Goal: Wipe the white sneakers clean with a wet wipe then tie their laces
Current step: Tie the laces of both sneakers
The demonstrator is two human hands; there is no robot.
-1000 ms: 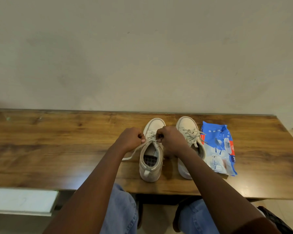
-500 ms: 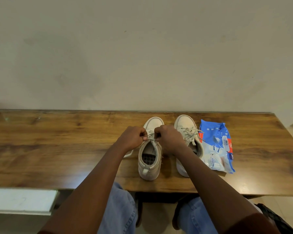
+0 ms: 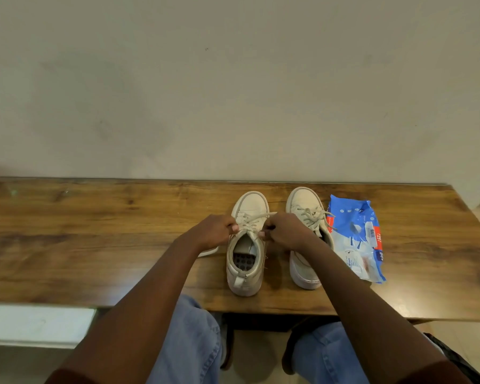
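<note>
**Both hands are holding the lace of the left sneaker**

The left hand (image 3: 215,231) is curling its fingers and pinching one end of the lace (image 3: 257,216) at the left side of the shoe's opening. The right hand (image 3: 284,231) is doing the same at the other side; its fingers are closed tightly around the other part of the lace. One strand is running from the eyelets over to the right hand, above the tongue. The two hands are staying near to each other, with only the top of the shoe between them.

The left sneaker (image 3: 245,275) is standing upright on the table (image 3: 94,231), its heel pointing to the person and its toe to the wall (image 3: 233,79). Its opening is showing a dark insole with a pattern of dots. Just beside it the right sneaker (image 3: 302,200) is standing in the same direction, partly hidden by the right forearm; its lace is already lying in a bow.

Under the left wrist a small white shape (image 3: 208,252) is lying on the wood; I cannot tell whether it is a lace end or a wipe.

To the right of the shoes, the blue pack of wet wipes (image 3: 355,234) is lying flat, close to the right sneaker. Below the table edge the person's jeans (image 3: 189,342) are showing.
</note>
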